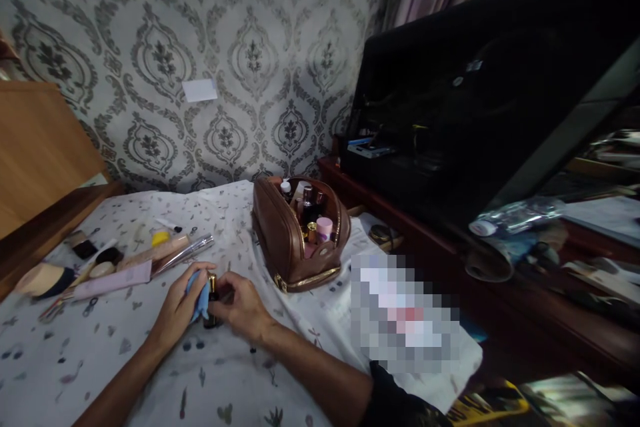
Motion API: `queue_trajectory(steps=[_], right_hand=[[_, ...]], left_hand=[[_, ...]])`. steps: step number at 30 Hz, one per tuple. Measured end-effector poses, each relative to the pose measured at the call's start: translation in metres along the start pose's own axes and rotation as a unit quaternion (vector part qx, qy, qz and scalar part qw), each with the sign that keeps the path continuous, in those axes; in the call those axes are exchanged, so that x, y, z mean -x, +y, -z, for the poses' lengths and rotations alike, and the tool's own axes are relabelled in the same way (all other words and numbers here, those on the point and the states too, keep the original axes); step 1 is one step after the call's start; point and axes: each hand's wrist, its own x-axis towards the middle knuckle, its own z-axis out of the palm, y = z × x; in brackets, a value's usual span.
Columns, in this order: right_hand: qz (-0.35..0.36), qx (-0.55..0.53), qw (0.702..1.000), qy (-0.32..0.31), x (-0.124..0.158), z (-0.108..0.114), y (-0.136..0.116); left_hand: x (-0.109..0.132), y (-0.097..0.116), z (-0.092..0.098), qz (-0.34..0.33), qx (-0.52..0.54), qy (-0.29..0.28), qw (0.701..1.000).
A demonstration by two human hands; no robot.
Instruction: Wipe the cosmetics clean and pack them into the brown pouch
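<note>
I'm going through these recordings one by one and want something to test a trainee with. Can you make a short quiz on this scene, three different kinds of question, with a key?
1. Which hand holds the blue cloth?
A) The right
B) The left
C) Neither

2. True or false: the brown bag is zipped fully shut.

3. Fill in the blank: the small dark bottle between the hands has a ____-coloured top.

Key:
1. B, the left hand.
2. False; it stands open, with containers such as a pink-lidded jar showing inside.
3. Gold.
</note>
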Motion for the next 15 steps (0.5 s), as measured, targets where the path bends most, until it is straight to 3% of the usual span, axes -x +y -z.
queue_trajectory(steps=[5,9,15], right_hand=[[0.039,-0.043,0.997,0.057,-0.0013,0.0057,-0.0091],[0.051,-0.059,0.995,0.069,-0.0012,0.007,-0.0092],[0.098,-0.097,0.988,0.064,-0.0017,0.008,-0.005]], left_hand=[[-0.0024,0.0002,-0.0018,-0.006,0.04,-0.046,0.998],[-0.0025,-0.0029,-0.002,0.03,0.069,-0.085,0.994],[0.0005,-0.0019,-0.0041,0.077,0.132,-0.049,0.987]])
